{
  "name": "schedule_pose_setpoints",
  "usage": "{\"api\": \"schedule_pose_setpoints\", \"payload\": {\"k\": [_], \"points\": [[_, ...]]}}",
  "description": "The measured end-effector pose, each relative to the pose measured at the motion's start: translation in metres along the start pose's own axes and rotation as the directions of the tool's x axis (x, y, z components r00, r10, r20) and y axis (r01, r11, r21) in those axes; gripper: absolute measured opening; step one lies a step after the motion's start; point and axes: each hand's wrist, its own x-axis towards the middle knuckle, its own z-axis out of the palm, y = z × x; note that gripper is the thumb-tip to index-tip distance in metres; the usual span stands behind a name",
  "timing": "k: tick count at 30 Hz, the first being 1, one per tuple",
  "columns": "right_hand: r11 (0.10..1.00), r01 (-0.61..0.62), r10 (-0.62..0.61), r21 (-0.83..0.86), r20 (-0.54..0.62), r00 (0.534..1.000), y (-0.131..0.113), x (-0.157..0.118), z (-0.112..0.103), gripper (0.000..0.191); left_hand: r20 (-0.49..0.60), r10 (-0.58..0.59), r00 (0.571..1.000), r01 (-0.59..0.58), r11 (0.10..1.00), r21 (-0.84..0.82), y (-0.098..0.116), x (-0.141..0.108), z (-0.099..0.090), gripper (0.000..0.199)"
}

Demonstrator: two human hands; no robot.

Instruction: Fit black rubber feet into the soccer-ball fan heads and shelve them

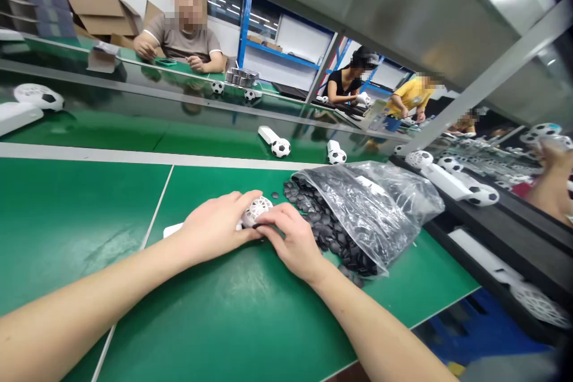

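My left hand (219, 222) is wrapped around a white football-shaped housing (258, 210) with an open lattice grille. Its white handle (172, 230) sticks out to the left, partly hidden under my wrist. Close against it, my right hand (293, 242) pinches a small dark piece (256, 226) at the ball's near side; my fingertips cover most of it. Just right of my hands, several black plastic pieces (331, 230) spill out of a clear plastic bag (376, 203). One loose black piece (274, 195) lies apart beyond my fingers.
A white divider strip (134, 154) crosses the green table (215, 322). Beyond it lie two football-patterned units (280, 147) (336, 153). More units (481, 193) rest along a dark conveyor (514, 227) at the right. A slanted metal post and overhead shelf (358, 12) stand above. Several co-workers sit farther back.
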Motion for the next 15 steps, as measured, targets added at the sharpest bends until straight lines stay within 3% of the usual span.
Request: {"api": "schedule_pose_setpoints", "payload": {"k": [3, 6, 9, 15], "points": [[0.991, -0.121, 0.123, 0.051, -0.03, 0.992, 0.0029, -0.0002, -0.0016, 0.029, -0.017, -0.002, 1.0, 0.001, 1.0, -0.024, -0.0011, 0.0005, -0.0006, 0.061], [0.968, -0.236, 0.227, 0.087, 0.099, 0.969, 0.0062, -0.0009, -0.0023, 0.046, -0.021, 0.001, 1.0, -0.002, 0.998, -0.062, -0.0019, 0.0028, -0.0015, 0.059], [0.948, -0.299, 0.274, 0.108, 0.202, 0.94, 0.0074, -0.0016, 0.0001, 0.048, -0.018, 0.008, 1.0, -0.009, 0.997, -0.077, -0.0016, 0.0053, -0.0015, 0.056], [0.923, -0.331, 0.298, 0.199, 0.178, 0.938, 0.0076, 0.0041, -0.0019, 0.04, -0.022, -0.006, 1.0, 0.004, 0.997, -0.083, 0.0001, 0.0057, -0.0014, 0.052]]}}
